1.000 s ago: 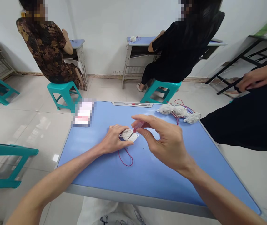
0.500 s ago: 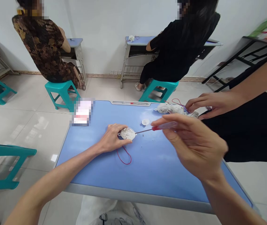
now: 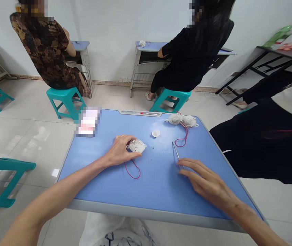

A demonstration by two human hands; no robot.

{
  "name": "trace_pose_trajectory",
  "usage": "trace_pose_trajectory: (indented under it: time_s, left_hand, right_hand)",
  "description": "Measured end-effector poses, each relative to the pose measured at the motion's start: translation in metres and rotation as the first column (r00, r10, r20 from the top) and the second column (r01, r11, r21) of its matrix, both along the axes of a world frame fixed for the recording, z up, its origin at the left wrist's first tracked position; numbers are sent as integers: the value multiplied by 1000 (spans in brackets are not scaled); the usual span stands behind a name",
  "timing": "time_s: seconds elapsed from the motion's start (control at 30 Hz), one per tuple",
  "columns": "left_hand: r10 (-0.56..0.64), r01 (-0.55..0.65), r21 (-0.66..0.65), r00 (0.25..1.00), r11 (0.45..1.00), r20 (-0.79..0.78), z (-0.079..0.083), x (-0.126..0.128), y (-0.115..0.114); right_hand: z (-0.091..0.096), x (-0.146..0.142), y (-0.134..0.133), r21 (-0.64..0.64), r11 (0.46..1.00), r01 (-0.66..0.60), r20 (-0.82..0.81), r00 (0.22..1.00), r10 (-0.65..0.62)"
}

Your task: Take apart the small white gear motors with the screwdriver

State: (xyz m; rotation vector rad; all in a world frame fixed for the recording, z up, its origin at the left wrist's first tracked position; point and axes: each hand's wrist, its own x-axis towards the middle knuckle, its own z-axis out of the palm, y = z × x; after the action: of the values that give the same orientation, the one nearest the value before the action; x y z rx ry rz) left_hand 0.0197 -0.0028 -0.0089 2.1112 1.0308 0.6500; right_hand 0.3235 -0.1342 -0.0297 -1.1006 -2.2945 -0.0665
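My left hand (image 3: 121,150) rests on the blue desk, thumb and fingers closed around the sides of a round white plastic case (image 3: 136,146) with small side lugs. A loop of red cord (image 3: 133,177) lies just below that hand. Low over the desk, my right hand (image 3: 204,177) has its fingertips at the handle of a screwdriver (image 3: 176,151); the thin metal shaft points away from me, and the handle is mostly hidden by the fingers. Between the hands and farther back sits a small white round cap (image 3: 155,133). Tiny dark bits, perhaps screws (image 3: 153,147), lie near the case.
More white round cases (image 3: 182,120) with red cord lie at the desk's (image 3: 156,191) back right corner. A blurred-out item (image 3: 88,121) is at the back left. A dark-clothed person (image 3: 264,143) stands at the right; two people sit at desks ahead.
My right hand has drawn the screwdriver away from the case and lowered it to the desk on the right. The other person's hand has left the white cases at the back right.
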Motion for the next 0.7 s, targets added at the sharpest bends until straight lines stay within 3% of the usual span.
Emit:
trace_pose_trajectory:
  time_s: [0.2,0.33,0.5,0.57,0.7]
  left_hand:
    - [2,-2,-8,1000,1000,0,1,-1,0]
    - [2,-2,1,1000,1000,3,0,-1,-1]
    - [4,-4,15,1000,1000,-3,-2,0,-1]
    - [2,-2,27,1000,1000,0,-2,-1,0]
    - [-16,16,35,1000,999,-9,-3,-2,0]
  right_hand:
    - [-2,2,3,-21,999,-28,-10,1000,27]
    - [10,-6,10,-5,1000,-14,6,1000,14]
    - [37,-59,35,51,992,114,-98,989,-108]
    - [44,-86,48,30,994,107,-130,986,-103]
    - [46,-123,70,39,996,80,-10,997,-79]
